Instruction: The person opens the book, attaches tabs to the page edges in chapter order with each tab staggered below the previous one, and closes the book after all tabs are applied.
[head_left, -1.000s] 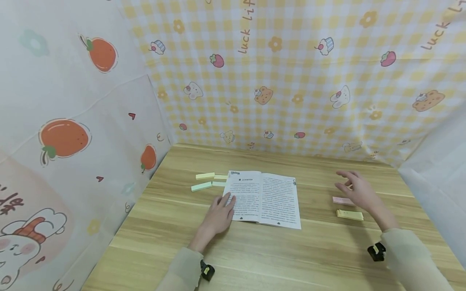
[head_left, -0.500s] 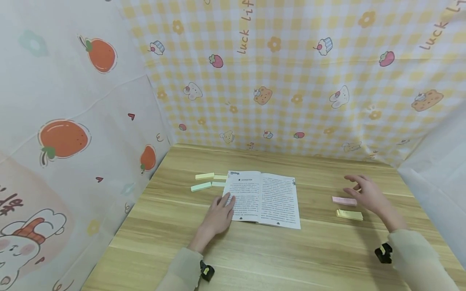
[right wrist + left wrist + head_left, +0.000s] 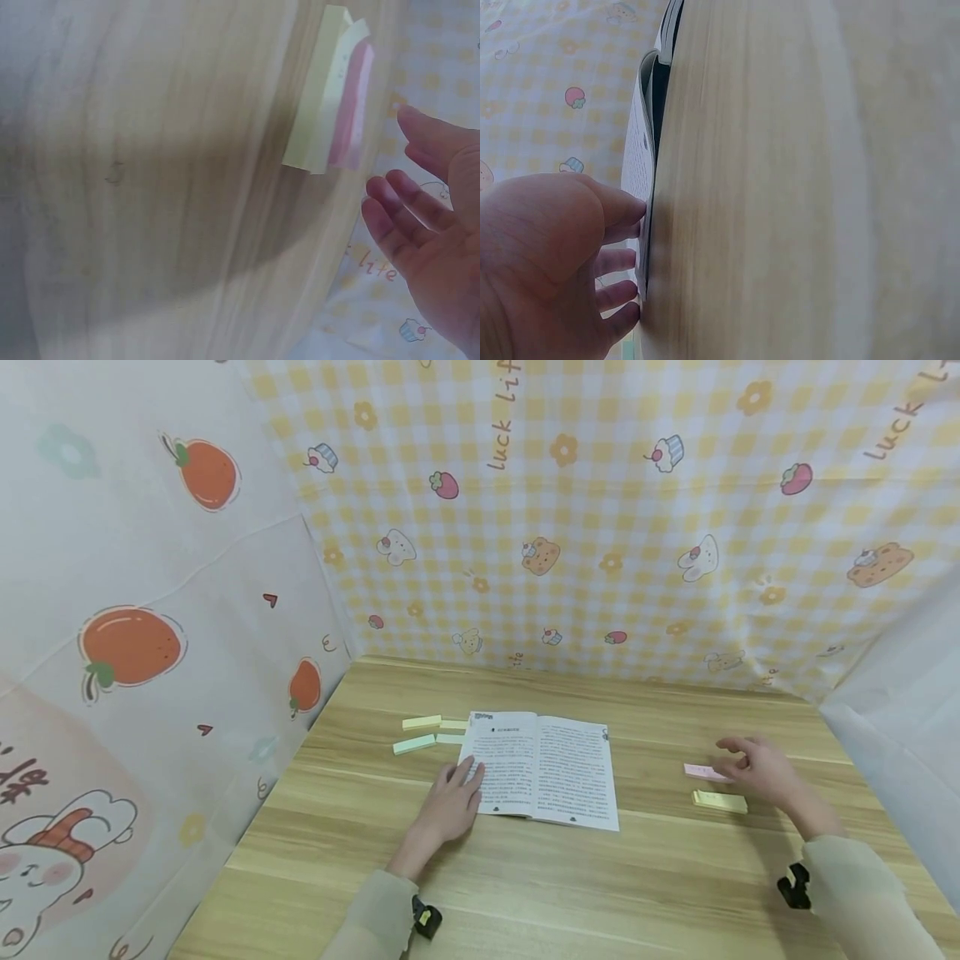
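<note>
An open book with printed pages lies flat in the middle of the wooden table. My left hand rests on the lower left page, fingers spread and relaxed; in the left wrist view its fingertips press along the book's edge. Over at the right, my right hand hovers above a pink sticky-note pad, hiding its right end in the head view. Its fingers are loosely bent and hold nothing. Just nearer to me lies a yellow sticky-note pad, seen beside the pink one in the right wrist view.
Left of the book lie a yellow strip pad and a green strip pad. Two more strips reach from them to the book's left edge. A checked cloth hangs behind the table.
My right hand has shifted right, then lowered toward the pink sticky-note pad, with thumb and index finger drawing nearer each other. My left hand and the book have stayed put.
</note>
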Available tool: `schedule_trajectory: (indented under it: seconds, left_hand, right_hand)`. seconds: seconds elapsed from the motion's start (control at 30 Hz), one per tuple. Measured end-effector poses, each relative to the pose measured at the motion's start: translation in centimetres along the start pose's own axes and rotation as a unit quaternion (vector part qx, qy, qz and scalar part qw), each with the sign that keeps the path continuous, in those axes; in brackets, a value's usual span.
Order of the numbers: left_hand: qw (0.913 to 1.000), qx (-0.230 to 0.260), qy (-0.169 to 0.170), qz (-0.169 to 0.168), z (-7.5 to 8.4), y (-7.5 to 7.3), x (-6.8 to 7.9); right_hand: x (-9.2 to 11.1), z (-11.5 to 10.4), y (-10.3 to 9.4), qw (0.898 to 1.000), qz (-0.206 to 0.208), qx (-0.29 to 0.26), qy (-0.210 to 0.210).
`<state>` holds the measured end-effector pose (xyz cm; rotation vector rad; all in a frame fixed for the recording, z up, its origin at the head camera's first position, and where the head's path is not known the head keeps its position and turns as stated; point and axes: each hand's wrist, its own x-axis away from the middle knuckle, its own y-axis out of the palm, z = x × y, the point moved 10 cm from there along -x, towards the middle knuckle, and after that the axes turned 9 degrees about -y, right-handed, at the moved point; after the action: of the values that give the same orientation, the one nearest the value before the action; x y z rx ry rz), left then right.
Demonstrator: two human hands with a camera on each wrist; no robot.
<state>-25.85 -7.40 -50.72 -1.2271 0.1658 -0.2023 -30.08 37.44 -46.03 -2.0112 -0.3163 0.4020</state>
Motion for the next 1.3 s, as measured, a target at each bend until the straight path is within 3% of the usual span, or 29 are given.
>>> schedule_trajectory:
  seconds: [0.3,1.0,1.3]
  left_hand:
    - [0.9999,-0.010,0.002,0.000,0.0,0.0,-0.1]
    - [0.9999,-0.015,-0.003,-0.005,0.0,0.1,-0.2]
    - [0.9999,-0.011,-0.003,-0.006,-0.2,0.3,-0.2]
  right_hand:
    - [0.7,1.5,1.1,1.000,-0.018,0.011,0.019]
    - [0.4,2.0,2.0,0.999,-0.034,0.016,-0.002]
    - [0.4,2.1,2.2,0.999,-0.032,0.023,0.011]
